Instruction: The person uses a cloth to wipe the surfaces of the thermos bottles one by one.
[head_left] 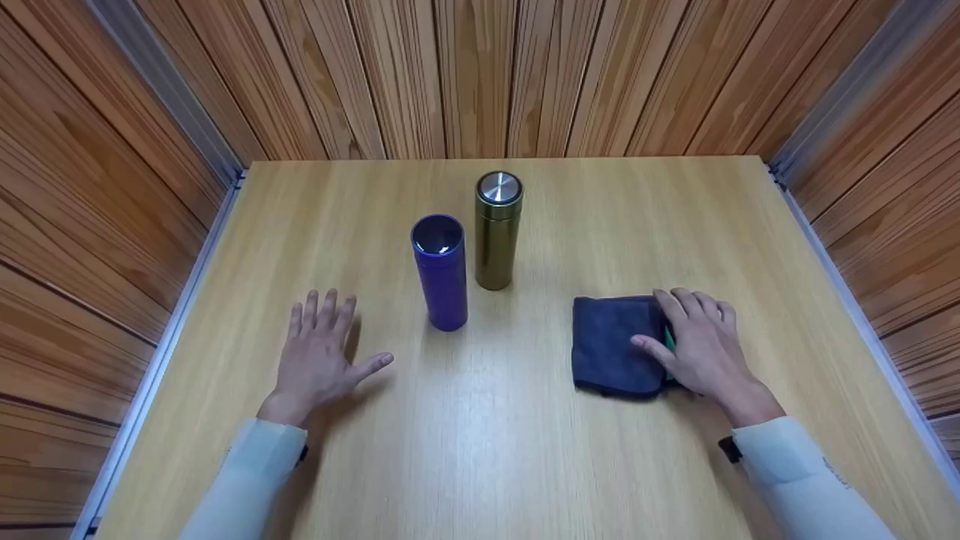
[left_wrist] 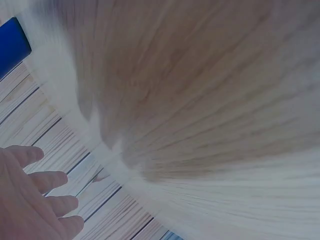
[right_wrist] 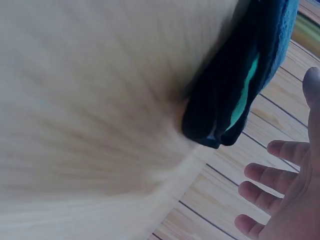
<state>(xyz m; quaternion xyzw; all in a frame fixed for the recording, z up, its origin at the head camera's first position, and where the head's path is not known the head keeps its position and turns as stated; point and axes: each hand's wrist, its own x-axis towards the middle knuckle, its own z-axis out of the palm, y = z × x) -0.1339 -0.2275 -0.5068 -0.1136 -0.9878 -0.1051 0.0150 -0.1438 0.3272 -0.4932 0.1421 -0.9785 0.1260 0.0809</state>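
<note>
My left hand (head_left: 315, 371) is spread over the left part of the table, palm down, with nothing in it; its fingers show straight in the left wrist view. On the right, my right hand (head_left: 701, 349) hovers at the right edge of a folded navy cloth (head_left: 615, 345), thumb overlapping it in the head view. A gap shows between those fingers and the cloth in the right wrist view, where a green strip (right_wrist: 243, 97) peeks from its folds. Two bottles stand upright between the hands: a purple one (head_left: 444, 289) and, behind it, an olive-gold thermos (head_left: 496, 251) with a silver lid.
The light wooden table (head_left: 480, 450) is enclosed by wood-plank walls (head_left: 480, 75) at the back and both sides. Metal rails (head_left: 161, 360) run along the table's side edges. Both bottles stand close together near the middle.
</note>
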